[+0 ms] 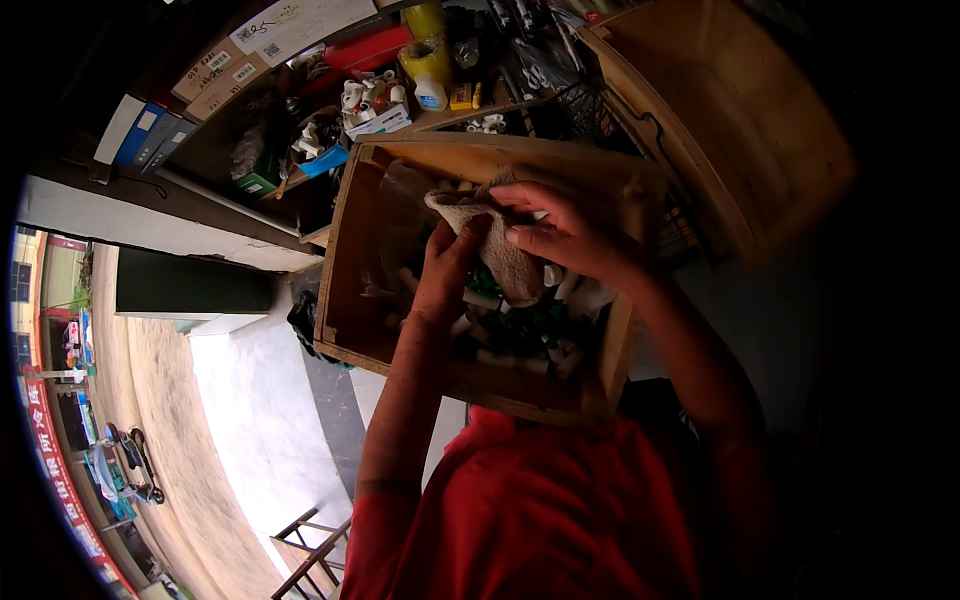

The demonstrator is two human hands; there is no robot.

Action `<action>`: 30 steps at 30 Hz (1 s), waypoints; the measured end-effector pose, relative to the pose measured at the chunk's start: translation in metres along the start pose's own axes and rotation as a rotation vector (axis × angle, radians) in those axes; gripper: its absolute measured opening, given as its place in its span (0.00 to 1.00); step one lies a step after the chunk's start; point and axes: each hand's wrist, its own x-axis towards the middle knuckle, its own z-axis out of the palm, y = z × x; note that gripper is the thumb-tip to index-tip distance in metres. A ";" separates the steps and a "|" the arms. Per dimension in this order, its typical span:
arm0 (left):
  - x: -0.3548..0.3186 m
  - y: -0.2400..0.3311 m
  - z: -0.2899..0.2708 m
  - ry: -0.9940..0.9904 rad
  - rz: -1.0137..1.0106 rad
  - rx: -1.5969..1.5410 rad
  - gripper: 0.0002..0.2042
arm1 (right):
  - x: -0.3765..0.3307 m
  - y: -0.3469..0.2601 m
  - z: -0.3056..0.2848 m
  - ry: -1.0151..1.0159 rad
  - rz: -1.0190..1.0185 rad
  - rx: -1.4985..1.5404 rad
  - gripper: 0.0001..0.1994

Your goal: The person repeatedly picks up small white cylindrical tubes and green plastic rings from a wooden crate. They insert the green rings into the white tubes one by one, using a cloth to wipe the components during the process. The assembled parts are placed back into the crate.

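Beige knit cloth (512, 265) hangs between both hands, left hand (445, 262) pinching its left edge under the thumb, right hand (568, 230) gripping its upper right side, with a wooden box (338, 275) around and below the grip, green and white fittings (535, 330) lying directly beneath.

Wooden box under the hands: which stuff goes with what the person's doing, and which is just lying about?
Probably part of the job:
- tan cloth, held by the left hand, with the right hand against it
- wooden box below
- green and white pieces inside

Seemingly just lying about:
- yellow roll
- white-and-blue bottle
- other wooden box, upper right
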 end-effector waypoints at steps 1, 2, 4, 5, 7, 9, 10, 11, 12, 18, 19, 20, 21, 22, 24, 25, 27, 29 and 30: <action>0.000 -0.001 -0.003 -0.011 0.012 0.032 0.19 | -0.007 -0.018 -0.009 -0.005 0.031 -0.084 0.16; -0.001 -0.002 -0.003 -0.010 0.033 0.066 0.19 | -0.018 -0.030 -0.023 -0.063 0.115 -0.111 0.14; 0.000 -0.004 -0.001 0.005 0.057 0.105 0.20 | -0.046 -0.063 -0.048 -0.052 0.275 -0.096 0.10; -0.001 -0.003 0.003 0.018 0.063 0.110 0.20 | -0.060 -0.076 -0.063 -0.106 0.343 -0.186 0.09; -0.002 0.001 0.008 0.035 0.066 0.128 0.20 | -0.100 -0.065 -0.079 -0.063 0.471 -0.032 0.10; -0.003 0.003 0.007 0.062 0.068 0.158 0.21 | -0.125 -0.049 -0.096 -0.173 0.603 -0.115 0.11; -0.003 0.003 0.005 0.074 0.074 0.166 0.22 | -0.131 -0.036 -0.097 -0.300 0.706 -0.227 0.13; -0.002 0.003 0.006 0.074 0.074 0.161 0.22 | -0.139 -0.019 -0.096 -0.421 0.806 -0.339 0.15; 0.001 0.002 0.008 0.060 0.067 0.153 0.22 | -0.159 0.017 -0.093 -0.536 0.704 -0.426 0.16; 0.000 0.001 0.001 0.075 0.066 0.167 0.22 | -0.193 0.049 -0.039 -0.676 1.088 0.098 0.30; 0.001 0.001 0.000 0.070 0.070 0.165 0.22 | -0.183 0.037 -0.032 -0.743 1.175 0.038 0.32; 0.000 0.002 -0.001 0.063 0.073 0.159 0.22 | -0.176 0.027 -0.027 -0.807 1.264 -0.026 0.34; 0.000 0.002 -0.001 0.065 0.073 0.160 0.21 | -0.173 0.025 -0.027 -0.842 1.268 -0.026 0.35; 0.001 0.002 -0.001 0.068 0.073 0.161 0.21 | -0.170 0.025 -0.028 -0.877 1.271 -0.026 0.37; 0.001 0.003 0.000 0.073 0.070 0.159 0.21 | -0.172 0.028 -0.030 -0.892 1.267 -0.003 0.40; 0.001 0.003 0.000 0.079 0.066 0.157 0.21 | -0.180 0.036 -0.030 -0.874 1.257 0.020 0.40; 0.001 0.003 0.000 0.087 0.065 0.158 0.21 | -0.182 0.038 -0.028 -0.849 1.266 0.043 0.41; 0.001 0.004 0.000 0.089 0.070 0.161 0.20 | -0.181 0.033 -0.026 -0.830 1.303 0.041 0.42; 0.001 0.003 -0.001 0.089 0.076 0.147 0.20 | -0.177 0.024 -0.027 -0.824 1.261 0.057 0.42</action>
